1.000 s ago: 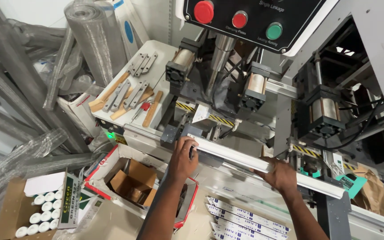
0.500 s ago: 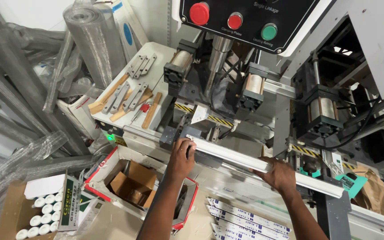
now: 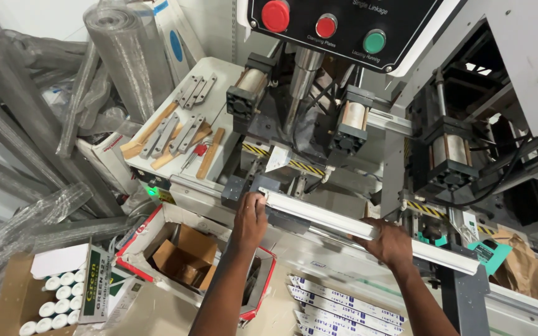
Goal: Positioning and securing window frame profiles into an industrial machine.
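Observation:
A long white profile strip [image 3: 337, 219] lies slanted across the bed of a grey machine [image 3: 319, 186], running from the middle down to the right. My left hand [image 3: 250, 219] grips the strip's left end, just under the machine's clamping head [image 3: 297, 118]. My right hand [image 3: 388, 241] holds the strip farther along, near its middle. Both forearms reach up from the bottom edge.
A control panel [image 3: 337, 25] with two red buttons and a green one hangs above. Metal brackets and wooden sticks [image 3: 179, 134] lie on a white shelf at the left. An open cardboard box [image 3: 185, 258], a box of white tubes [image 3: 57, 298], wrapped profiles [image 3: 344, 308] and plastic-wrapped bundles [image 3: 126, 56] surround me.
The view has shifted slightly and my hands have stayed on the strip, which sits a little farther in toward the clamping head.

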